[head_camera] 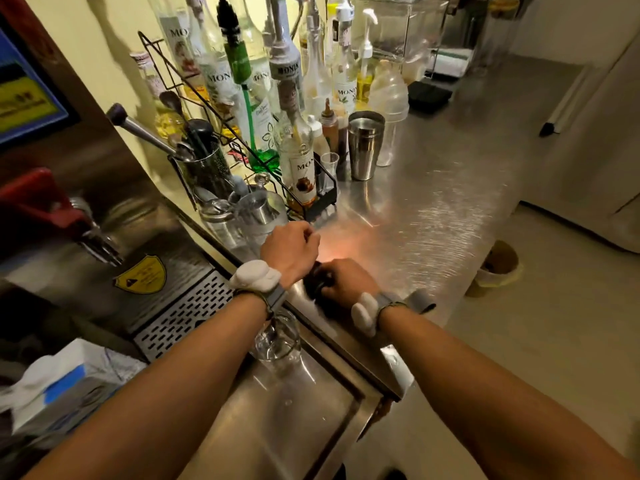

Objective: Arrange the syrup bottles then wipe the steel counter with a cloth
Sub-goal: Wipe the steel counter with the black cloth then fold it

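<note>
Several tall syrup bottles [300, 157] with pumps stand crowded in and around a black wire rack [322, 199] at the back left of the steel counter [433, 209]. My right hand [346, 280] presses a dark cloth [317, 282] onto the counter near its front left edge, fingers closed over it. My left hand [291, 247] hovers just above and left of the cloth, fingers curled with nothing visible in them. Both wrists carry white bands.
A steel shaker [365, 145] and clear plastic cups [389, 109] stand right of the rack. Steel jugs [258, 209] and a utensil holder [204, 168] sit left. A glass [278, 341] stands by the drip tray [187, 313]. A bin [498, 268] is on the floor.
</note>
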A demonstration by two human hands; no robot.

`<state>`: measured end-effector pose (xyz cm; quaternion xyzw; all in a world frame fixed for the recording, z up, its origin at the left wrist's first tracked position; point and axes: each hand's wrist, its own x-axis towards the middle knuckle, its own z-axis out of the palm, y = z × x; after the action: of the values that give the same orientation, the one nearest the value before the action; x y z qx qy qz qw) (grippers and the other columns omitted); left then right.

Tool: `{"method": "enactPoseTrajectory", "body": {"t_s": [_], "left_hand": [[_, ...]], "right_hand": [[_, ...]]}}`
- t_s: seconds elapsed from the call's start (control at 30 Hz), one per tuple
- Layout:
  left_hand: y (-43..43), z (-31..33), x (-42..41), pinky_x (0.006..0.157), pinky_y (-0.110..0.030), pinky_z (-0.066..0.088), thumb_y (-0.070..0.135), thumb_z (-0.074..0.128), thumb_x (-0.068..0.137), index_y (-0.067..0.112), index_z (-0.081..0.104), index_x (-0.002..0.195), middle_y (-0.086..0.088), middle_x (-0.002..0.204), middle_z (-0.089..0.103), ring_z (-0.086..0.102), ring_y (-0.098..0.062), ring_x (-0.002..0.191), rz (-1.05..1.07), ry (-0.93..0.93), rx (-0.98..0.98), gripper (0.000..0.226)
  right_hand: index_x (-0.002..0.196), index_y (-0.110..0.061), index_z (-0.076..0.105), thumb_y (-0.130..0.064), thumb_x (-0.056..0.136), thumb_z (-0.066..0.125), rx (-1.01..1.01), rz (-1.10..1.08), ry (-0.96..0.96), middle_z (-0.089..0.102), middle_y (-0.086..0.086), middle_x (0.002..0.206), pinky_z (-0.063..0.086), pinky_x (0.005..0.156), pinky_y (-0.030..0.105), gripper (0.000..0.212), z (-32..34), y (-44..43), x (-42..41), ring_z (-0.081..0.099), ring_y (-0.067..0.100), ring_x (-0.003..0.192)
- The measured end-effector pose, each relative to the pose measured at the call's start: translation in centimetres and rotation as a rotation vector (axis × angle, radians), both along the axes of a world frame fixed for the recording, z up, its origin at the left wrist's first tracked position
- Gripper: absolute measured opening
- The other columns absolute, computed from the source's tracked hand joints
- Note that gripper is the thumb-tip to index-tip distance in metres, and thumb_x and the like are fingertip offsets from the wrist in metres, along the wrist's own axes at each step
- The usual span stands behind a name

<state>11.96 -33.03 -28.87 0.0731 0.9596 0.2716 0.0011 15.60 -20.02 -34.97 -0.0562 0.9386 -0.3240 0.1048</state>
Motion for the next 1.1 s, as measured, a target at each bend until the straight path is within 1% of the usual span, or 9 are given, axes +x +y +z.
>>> {"method": "enactPoseTrajectory", "body": {"t_s": [0.17, 0.33, 0.53, 0.63, 0.7, 0.77, 0.9, 1.03, 1.1], "left_hand": [[-0.6, -0.2, 0.0, 0.077, -0.042, 0.056, 0.039, 0.049, 0.089, 0.020, 0.070, 0.090, -0.003, 0.092, 0.072, 0.066, -0.025, 0.085, -0.030, 0.006, 0.006, 0.028], [-1.2, -0.3, -0.1, 0.078, -0.042, 0.055, 0.035, 0.049, 0.090, 0.018, 0.071, 0.089, -0.005, 0.092, 0.072, 0.065, -0.026, 0.087, -0.026, -0.007, -0.020, 0.028], [-2.1, -0.7, 0.2, 0.079, -0.043, 0.055, 0.034, 0.049, 0.090, 0.015, 0.070, 0.086, -0.006, 0.090, 0.072, 0.065, -0.027, 0.086, -0.049, -0.033, -0.012, 0.028], [-2.1, -0.3, 0.5, 0.080, -0.041, 0.055, 0.032, 0.049, 0.090, 0.016, 0.072, 0.090, -0.006, 0.096, 0.073, 0.065, -0.028, 0.090, -0.059, -0.031, -0.048, 0.028], [-1.8, -0.2, 0.7, 0.079, -0.041, 0.055, 0.032, 0.048, 0.089, 0.017, 0.072, 0.089, -0.005, 0.094, 0.073, 0.066, -0.027, 0.089, -0.076, -0.025, -0.055, 0.028], [-2.0, -0.1, 1.1, 0.079, -0.042, 0.056, 0.034, 0.049, 0.088, 0.018, 0.072, 0.089, -0.004, 0.093, 0.072, 0.066, -0.026, 0.087, -0.079, -0.019, -0.033, 0.028], [-2.3, 0.2, 1.6, 0.080, -0.041, 0.055, 0.030, 0.051, 0.090, 0.016, 0.072, 0.089, -0.006, 0.096, 0.072, 0.065, -0.027, 0.089, -0.071, 0.001, -0.043, 0.026], [-1.5, 0.7, 1.9, 0.082, -0.040, 0.054, 0.032, 0.051, 0.091, 0.014, 0.071, 0.090, -0.007, 0.096, 0.071, 0.065, -0.027, 0.091, -0.085, -0.014, -0.049, 0.027], [-0.7, 0.9, 2.2, 0.082, -0.041, 0.054, 0.033, 0.051, 0.089, 0.016, 0.070, 0.088, -0.007, 0.095, 0.071, 0.065, -0.029, 0.091, -0.092, -0.023, -0.030, 0.026]], "right_hand": [[0.108, -0.011, 0.062, -0.013, 0.085, 0.054, 0.214, -0.536, 0.096, 0.065, 0.017, 0.110, 0.051, 0.078, 0.037, 0.025, -0.9, 4.8, -2.2, 0.063, 0.036, 0.095], [0.101, -0.019, 0.068, -0.016, 0.079, 0.063, 0.053, -0.019, 0.021, 0.070, 0.007, 0.102, 0.055, 0.080, 0.039, 0.023, -1.5, -1.9, -1.2, 0.066, 0.026, 0.087], [0.106, -0.008, 0.063, -0.014, 0.083, 0.058, 0.222, -0.494, 0.063, 0.067, 0.016, 0.101, 0.054, 0.079, 0.038, 0.024, -0.6, 2.8, -1.5, 0.064, 0.035, 0.093], [0.102, -0.011, 0.066, -0.013, 0.077, 0.064, 0.031, -0.173, -0.007, 0.071, 0.012, 0.098, 0.055, 0.080, 0.036, 0.025, -0.4, -2.0, 0.5, 0.067, 0.030, 0.090], [0.105, -0.013, 0.067, -0.013, 0.076, 0.067, 0.029, -0.003, -0.080, 0.072, 0.011, 0.102, 0.054, 0.082, 0.034, 0.028, -0.2, -2.7, 1.0, 0.067, 0.027, 0.092], [0.108, -0.014, 0.066, -0.016, 0.078, 0.067, 0.098, -0.104, -0.056, 0.070, 0.011, 0.107, 0.050, 0.079, 0.030, 0.030, 0.5, -0.7, 1.0, 0.065, 0.028, 0.095], [0.109, -0.009, 0.059, -0.020, 0.083, 0.061, 0.216, -0.498, 0.022, 0.066, 0.014, 0.106, 0.052, 0.080, 0.039, 0.028, -0.1, 1.7, 3.1, 0.063, 0.033, 0.096], [0.105, -0.017, 0.064, -0.023, 0.078, 0.067, 0.066, -0.106, -0.032, 0.070, 0.005, 0.101, 0.055, 0.078, 0.034, 0.028, -0.5, -2.4, 5.5, 0.066, 0.023, 0.090], [0.107, -0.018, 0.063, -0.025, 0.079, 0.067, 0.164, -0.143, -0.028, 0.069, 0.006, 0.102, 0.054, 0.078, 0.035, 0.029, 0.0, 0.3, 5.3, 0.064, 0.025, 0.089]]}}
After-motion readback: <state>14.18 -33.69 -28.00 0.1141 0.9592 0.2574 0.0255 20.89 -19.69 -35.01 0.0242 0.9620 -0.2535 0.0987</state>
